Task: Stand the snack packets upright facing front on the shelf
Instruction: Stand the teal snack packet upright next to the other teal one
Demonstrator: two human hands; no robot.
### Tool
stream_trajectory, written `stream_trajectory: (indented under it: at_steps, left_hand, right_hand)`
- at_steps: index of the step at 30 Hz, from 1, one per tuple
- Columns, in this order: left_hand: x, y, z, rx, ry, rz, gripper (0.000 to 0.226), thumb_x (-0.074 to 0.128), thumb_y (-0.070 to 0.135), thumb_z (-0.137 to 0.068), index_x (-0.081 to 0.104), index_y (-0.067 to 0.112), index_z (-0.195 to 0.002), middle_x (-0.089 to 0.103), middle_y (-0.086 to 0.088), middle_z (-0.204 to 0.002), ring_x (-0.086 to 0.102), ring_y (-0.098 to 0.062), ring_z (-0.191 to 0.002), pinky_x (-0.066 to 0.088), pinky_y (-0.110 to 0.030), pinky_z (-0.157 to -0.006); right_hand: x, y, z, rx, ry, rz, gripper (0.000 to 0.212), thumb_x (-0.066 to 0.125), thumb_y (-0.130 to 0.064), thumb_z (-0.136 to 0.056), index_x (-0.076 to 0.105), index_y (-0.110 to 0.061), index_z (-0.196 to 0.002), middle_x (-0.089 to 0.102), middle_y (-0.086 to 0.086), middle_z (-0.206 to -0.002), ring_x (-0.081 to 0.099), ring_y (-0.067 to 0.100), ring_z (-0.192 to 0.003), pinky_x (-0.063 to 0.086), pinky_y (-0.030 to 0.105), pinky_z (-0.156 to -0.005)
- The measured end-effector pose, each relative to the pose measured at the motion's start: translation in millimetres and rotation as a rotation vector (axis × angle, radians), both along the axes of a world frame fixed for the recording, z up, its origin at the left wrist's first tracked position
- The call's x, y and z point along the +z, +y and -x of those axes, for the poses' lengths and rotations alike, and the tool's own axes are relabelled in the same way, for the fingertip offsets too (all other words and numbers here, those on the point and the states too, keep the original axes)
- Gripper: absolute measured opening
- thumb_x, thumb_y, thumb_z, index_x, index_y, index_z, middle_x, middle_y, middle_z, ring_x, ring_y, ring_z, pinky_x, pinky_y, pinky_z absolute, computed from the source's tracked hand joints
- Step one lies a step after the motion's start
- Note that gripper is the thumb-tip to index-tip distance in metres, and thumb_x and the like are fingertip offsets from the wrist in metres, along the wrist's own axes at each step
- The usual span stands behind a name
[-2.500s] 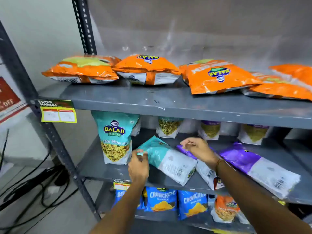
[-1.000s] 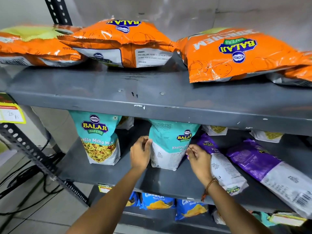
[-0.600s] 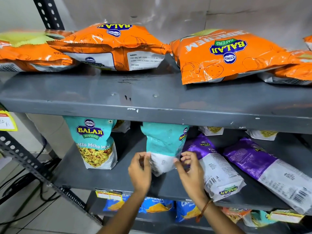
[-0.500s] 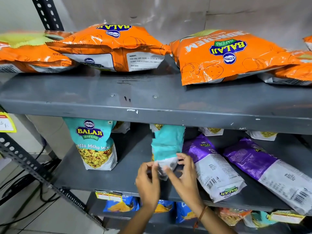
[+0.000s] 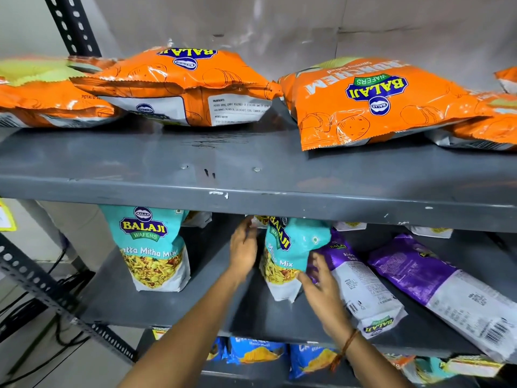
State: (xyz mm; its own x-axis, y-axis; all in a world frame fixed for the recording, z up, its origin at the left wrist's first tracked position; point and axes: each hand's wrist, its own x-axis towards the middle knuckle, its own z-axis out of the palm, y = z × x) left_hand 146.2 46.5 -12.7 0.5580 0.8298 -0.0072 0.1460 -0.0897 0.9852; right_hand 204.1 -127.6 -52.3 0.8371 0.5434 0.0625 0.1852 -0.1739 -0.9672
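Middle shelf: teal Mitha Mix packet, edge-on half a second ago, now shows its front, tilted. Right hand clasps its lower right edge; left hand open beside it, contact unclear. Packet top hidden behind upper shelf.

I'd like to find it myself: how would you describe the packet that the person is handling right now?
Look at the middle grey shelf, under the orange bags. Between the left hand and right hand stands a teal packet. Unlike the upright teal neighbour, it is tilted, beside flat purple packets.
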Motion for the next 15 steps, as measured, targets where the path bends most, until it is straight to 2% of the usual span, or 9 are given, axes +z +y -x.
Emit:
stream_trajectory:
  at_steps: [1,3,4,6,7,8,11,13,15]
  left_hand:
    - [7.1,3.7,-6.0,-0.074,0.012,0.126,0.034,0.041,0.029,-0.099,0.057,0.021,-0.129,0.057,-0.004,-0.136,0.052,-0.02,-0.124,0.034,-0.03,-0.105]
    - [14.6,7.3,-13.7,-0.264,0.01,0.301,0.035,0.033,0.045,-0.098,0.063,0.032,-0.111,0.062,0.006,-0.124,0.056,-0.006,-0.105,0.032,-0.029,-0.098]
    - [13.3,8.2,-15.9,-0.336,0.012,0.342,0.038,0.03,0.047,-0.098,0.065,0.033,-0.104,0.065,0.009,-0.117,0.059,0.0,-0.096,0.036,-0.027,-0.095]
    - [9.0,7.3,-17.4,-0.383,0.027,0.341,0.037,0.029,0.041,-0.1,0.064,0.031,-0.105,0.066,0.014,-0.107,0.063,0.014,-0.079,0.046,-0.014,-0.077]
    - [7.5,5.7,-16.5,-0.356,0.017,0.335,0.033,0.031,0.035,-0.101,0.062,0.029,-0.11,0.065,0.014,-0.106,0.063,0.017,-0.075,0.048,-0.008,-0.066]
    - [5.4,3.7,-15.0,-0.304,-0.005,0.339,0.029,0.034,0.029,-0.101,0.06,0.026,-0.114,0.065,0.012,-0.106,0.065,0.013,-0.078,0.048,-0.008,-0.063]
    - [-5.7,0.3,-2.5,-0.137,-0.063,0.284,0.016,0.045,0.023,-0.099,0.06,0.026,-0.101,0.068,0.006,-0.101,0.062,-0.008,-0.09,0.045,-0.018,-0.07]
    - [-17.4,-1.5,11.4,-0.073,-0.07,0.217,0.013,0.049,0.021,-0.097,0.062,0.021,-0.098,0.069,0.004,-0.101,0.062,-0.004,-0.086,0.047,-0.013,-0.068]
    - [-25.0,-4.3,26.6,-0.04,-0.089,0.176,0.012,0.051,0.02,-0.097,0.062,0.018,-0.101,0.07,0.004,-0.102,0.065,0.007,-0.079,0.047,-0.005,-0.063]
  right_hand:
    - [-2.1,-0.6,-6.1,-0.002,0.039,-0.006,0.046,0.062,-0.008,-0.088,0.055,-0.048,-0.11,0.066,-0.018,-0.118,0.063,-0.007,-0.105,0.049,0.016,-0.089]
    - [-4.6,-0.4,-19.6,0.023,0.129,-0.003,0.042,0.059,-0.011,-0.091,0.057,-0.037,-0.124,0.067,-0.01,-0.125,0.062,0.004,-0.115,0.05,0.035,-0.102]
    - [-4.9,0.4,-26.1,0.035,0.168,0.001,0.041,0.057,-0.012,-0.091,0.057,-0.033,-0.126,0.067,-0.007,-0.126,0.062,0.011,-0.118,0.049,0.044,-0.105]
    - [-3.6,2.7,-35.2,0.055,0.215,0.004,0.037,0.054,-0.015,-0.091,0.06,-0.037,-0.12,0.07,-0.009,-0.122,0.063,0.016,-0.118,0.048,0.051,-0.105]
    - [-2.1,4.1,-38.3,0.06,0.22,0.011,0.035,0.053,-0.017,-0.091,0.062,-0.04,-0.115,0.071,-0.012,-0.118,0.064,0.015,-0.116,0.048,0.052,-0.105]
    - [-1.0,5.7,-40.8,0.061,0.219,0.021,0.033,0.052,-0.018,-0.09,0.063,-0.042,-0.11,0.072,-0.014,-0.114,0.065,0.013,-0.114,0.049,0.052,-0.104]
    - [-1.3,9.2,-45.9,0.053,0.249,0.026,0.021,0.051,-0.025,-0.089,0.067,-0.034,-0.101,0.075,-0.009,-0.108,0.067,0.019,-0.111,0.05,0.055,-0.101]
    - [-2.4,10.8,-46.8,0.04,0.256,0.034,0.017,0.05,-0.025,-0.09,0.065,-0.022,-0.097,0.075,0.002,-0.107,0.066,0.029,-0.112,0.049,0.058,-0.101]
    - [-1.6,13.7,-42.6,0.044,0.265,0.04,0.016,0.05,-0.024,-0.091,0.065,-0.021,-0.093,0.075,0.002,-0.106,0.066,0.028,-0.11,0.048,0.058,-0.101]
